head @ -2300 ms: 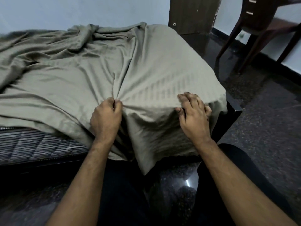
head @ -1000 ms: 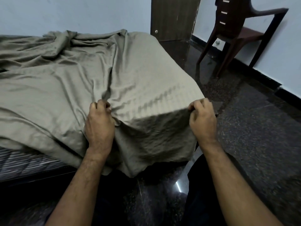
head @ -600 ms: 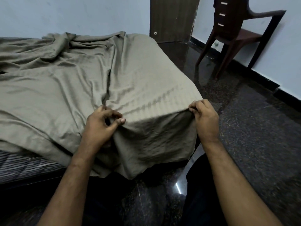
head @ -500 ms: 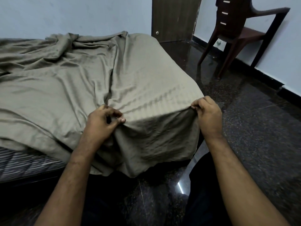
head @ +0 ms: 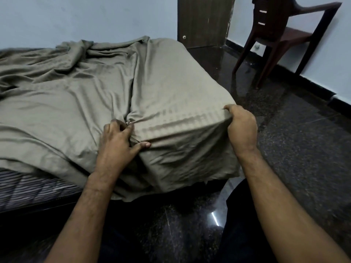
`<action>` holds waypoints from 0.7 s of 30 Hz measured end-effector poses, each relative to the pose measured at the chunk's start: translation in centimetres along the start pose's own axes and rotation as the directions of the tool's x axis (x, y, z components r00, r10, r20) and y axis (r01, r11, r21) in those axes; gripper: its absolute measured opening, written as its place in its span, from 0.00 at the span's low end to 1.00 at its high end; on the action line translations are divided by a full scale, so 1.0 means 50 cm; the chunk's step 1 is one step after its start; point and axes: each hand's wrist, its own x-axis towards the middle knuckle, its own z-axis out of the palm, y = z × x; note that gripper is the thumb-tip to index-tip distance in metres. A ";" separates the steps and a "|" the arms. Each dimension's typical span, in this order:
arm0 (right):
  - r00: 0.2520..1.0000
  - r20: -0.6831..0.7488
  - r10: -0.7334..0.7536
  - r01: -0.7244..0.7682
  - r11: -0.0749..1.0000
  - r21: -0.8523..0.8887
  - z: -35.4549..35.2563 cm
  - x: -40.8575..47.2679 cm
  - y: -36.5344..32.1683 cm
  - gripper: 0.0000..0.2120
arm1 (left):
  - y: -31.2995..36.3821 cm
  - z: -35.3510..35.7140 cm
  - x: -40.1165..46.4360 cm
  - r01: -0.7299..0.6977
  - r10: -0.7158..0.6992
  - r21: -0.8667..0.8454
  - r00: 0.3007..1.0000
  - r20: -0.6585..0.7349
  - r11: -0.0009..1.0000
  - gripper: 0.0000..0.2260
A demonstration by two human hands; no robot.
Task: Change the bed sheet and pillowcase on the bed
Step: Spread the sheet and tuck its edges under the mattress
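- The olive-grey bed sheet [head: 79,103] lay spread over the bed, rumpled toward the far wall and drawn smoother over the near right corner, its edge hanging down the mattress side toward the floor.
- It looked light, soft and limp, with a slight sheen that suggested it could slip through a loose grip; it would likely bunch instead of holding a shape, so a firm pinch near the hem or at the corner fold seemed the best place to take it.
- The left hand [head: 118,141] sat on the near edge of the bed, fingers curled into a gathered fold of the sheet and thumb stretched along the cloth.
- The right hand [head: 241,126] gripped the sheet at the mattress corner, fingers closed on the fabric where it turned over the edge.
- Between the two hands the cloth ran taut along the bed's edge.
- At lower left the striped mattress [head: 28,188] showed bare beneath the sheet's edge.
- Beyond the bed stood a dark wooden door [head: 203,21] and a brown plastic chair [head: 281,33] on the dark speckled floor [head: 303,149].
- No pillow or pillowcase was in view.
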 end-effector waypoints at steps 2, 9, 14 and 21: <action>1.000 0.010 -0.007 0.007 0.998 -0.060 0.001 -0.018 -0.002 0.24 | 0.004 -0.003 -0.004 0.007 -0.009 0.099 1.000 0.015 0.995 0.37; 0.994 -0.004 -0.105 0.104 0.989 -0.108 0.038 -0.137 -0.045 0.25 | 0.083 0.024 -0.057 0.024 -0.009 0.085 0.985 -0.174 0.996 0.29; 0.990 0.077 -0.117 0.110 0.990 0.087 0.076 -0.193 0.002 0.12 | 0.114 0.084 -0.103 -0.342 0.339 0.055 0.875 -0.346 0.938 0.16; 0.746 0.609 -0.268 0.308 0.950 0.041 0.140 -0.262 0.028 0.14 | 0.117 0.267 -0.152 -0.344 0.382 -0.167 0.813 0.440 0.924 0.26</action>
